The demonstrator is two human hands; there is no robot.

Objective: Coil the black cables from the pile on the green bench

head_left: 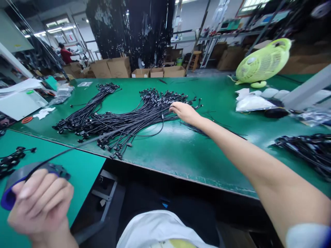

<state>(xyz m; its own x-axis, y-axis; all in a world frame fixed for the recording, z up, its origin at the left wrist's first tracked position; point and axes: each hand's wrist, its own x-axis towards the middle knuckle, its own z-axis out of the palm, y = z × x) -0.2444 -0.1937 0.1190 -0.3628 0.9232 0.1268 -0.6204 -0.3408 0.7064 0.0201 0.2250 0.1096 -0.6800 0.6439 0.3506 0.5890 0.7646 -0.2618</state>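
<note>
At the lower left, my left hand (42,203) is closed round a black cable (60,153), which stretches from the fist up toward a large pile of cables. My right hand (182,112) reaches out over the right end of that cable pile (139,115), thumb and fingertips pinched together; what they hold is too small to make out. Small black connectors sit at both ends of the piled cables. A grey tape roll with a blue core (10,196) stands right behind my left fist, partly covered by it.
A second cable bundle (99,94) lies at the back left, and another bunch (310,148) at the right edge. A green fan (263,63) stands at the back right, beside plastic bags (254,103). Cardboard boxes (119,67) line the far side. A person (66,53) sits far off.
</note>
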